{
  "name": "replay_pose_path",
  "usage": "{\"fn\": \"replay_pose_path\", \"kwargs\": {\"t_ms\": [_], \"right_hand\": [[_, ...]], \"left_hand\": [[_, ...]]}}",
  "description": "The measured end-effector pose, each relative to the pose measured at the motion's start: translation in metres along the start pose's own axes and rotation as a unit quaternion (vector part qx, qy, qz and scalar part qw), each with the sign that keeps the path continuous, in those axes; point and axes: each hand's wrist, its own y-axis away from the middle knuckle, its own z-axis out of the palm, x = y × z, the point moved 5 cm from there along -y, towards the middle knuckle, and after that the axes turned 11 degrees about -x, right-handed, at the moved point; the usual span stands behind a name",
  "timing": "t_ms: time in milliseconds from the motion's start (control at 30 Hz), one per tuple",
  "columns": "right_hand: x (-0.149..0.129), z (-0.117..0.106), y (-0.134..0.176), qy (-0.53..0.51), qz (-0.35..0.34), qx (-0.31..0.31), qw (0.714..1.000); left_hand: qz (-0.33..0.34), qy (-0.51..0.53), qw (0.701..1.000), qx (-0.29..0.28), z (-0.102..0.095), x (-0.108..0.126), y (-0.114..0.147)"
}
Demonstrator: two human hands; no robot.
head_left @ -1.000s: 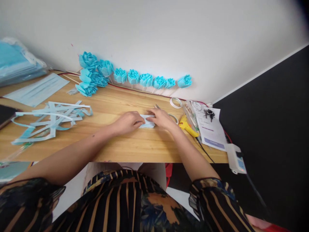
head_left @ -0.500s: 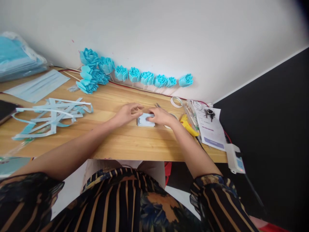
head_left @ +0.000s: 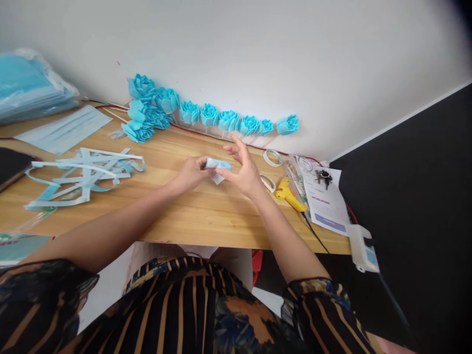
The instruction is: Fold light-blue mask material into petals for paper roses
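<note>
A small folded bundle of light blue and white mask fabric [head_left: 219, 164] is raised a little over the wooden table. My left hand [head_left: 192, 173] pinches it at its left end between thumb and fingers. On the other side, my right hand [head_left: 245, 171] has its fingers spread and lifted, with the thumb at or close to the bundle's lower right edge; whether it touches, I cannot tell. Just right of that hand lies a white roll of tape [head_left: 268, 183], partly hidden by it.
Blue fabric flowers on sticks [head_left: 228, 119] lean along the wall. Cut blue-white strips [head_left: 86, 172], a flat mask sheet [head_left: 64, 129] and bagged masks [head_left: 33, 88] lie left. At right are a yellow glue gun [head_left: 289, 193], another tape roll [head_left: 273, 158], keys [head_left: 324, 178] and a printed paper [head_left: 328, 209].
The fabric bundle has been lifted off the table and tilted, with my left hand now gripping it. My right hand has opened, its fingers swinging up and away from the bundle.
</note>
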Motion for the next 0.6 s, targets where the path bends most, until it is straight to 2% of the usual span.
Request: {"fn": "replay_pose_path", "kwargs": {"t_ms": [100, 200, 400, 600], "right_hand": [[0.020, 0.012, 0.004, -0.088, 0.036, -0.021, 0.995], [0.040, 0.020, 0.005, -0.126, 0.078, -0.028, 0.989], [0.061, 0.030, 0.005, -0.162, 0.110, -0.038, 0.980], [0.058, 0.034, 0.011, -0.142, 0.102, -0.017, 0.984]], "left_hand": [[-0.013, 0.086, 0.996, 0.033, -0.002, -0.001, 0.001], [-0.015, 0.112, 0.993, 0.025, 0.001, 0.002, 0.002], [-0.026, -0.031, 0.999, 0.007, 0.002, -0.004, -0.001], [-0.019, -0.097, 0.995, 0.001, 0.001, -0.007, -0.003]]}}
